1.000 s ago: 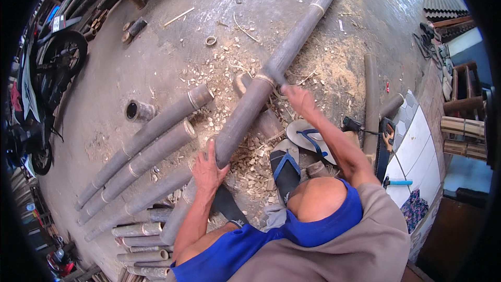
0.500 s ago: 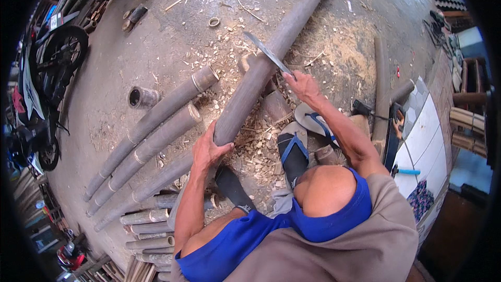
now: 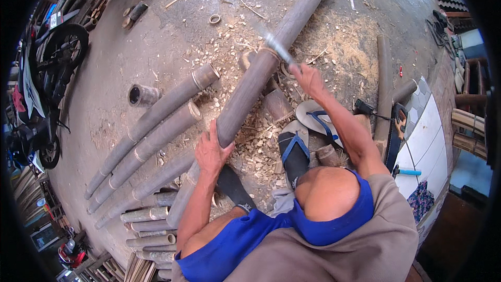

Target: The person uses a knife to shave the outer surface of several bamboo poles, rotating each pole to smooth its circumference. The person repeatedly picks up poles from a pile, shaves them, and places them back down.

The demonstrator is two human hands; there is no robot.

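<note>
A long dark bamboo pole (image 3: 245,94) slants from the far edge down toward my left knee. My left hand (image 3: 211,152) grips its near part, the fingers along one side and the thumb across it. My right hand (image 3: 309,79) is closed round the handle of a large knife (image 3: 279,48), whose blade is smeared by motion. This blade lies across the pole beside a pale ring at a joint; whether it touches cannot be made out. Under the pole, short bamboo pieces (image 3: 276,105) rest among pale wood chips (image 3: 255,156).
Several bamboo poles (image 3: 151,143) lie at the left, near a short hollow piece (image 3: 143,96). A motorbike (image 3: 52,73) stands farther left. At the right are a handsaw (image 3: 397,125), white tiles (image 3: 422,136) and a blue-handled tool (image 3: 407,171). Sandals (image 3: 318,117) are by my feet.
The knife and my right hand have shifted a little to the right, and the blade is now blurred. A pale ring shows on the pole beside it. My left hand still grips the pole.
</note>
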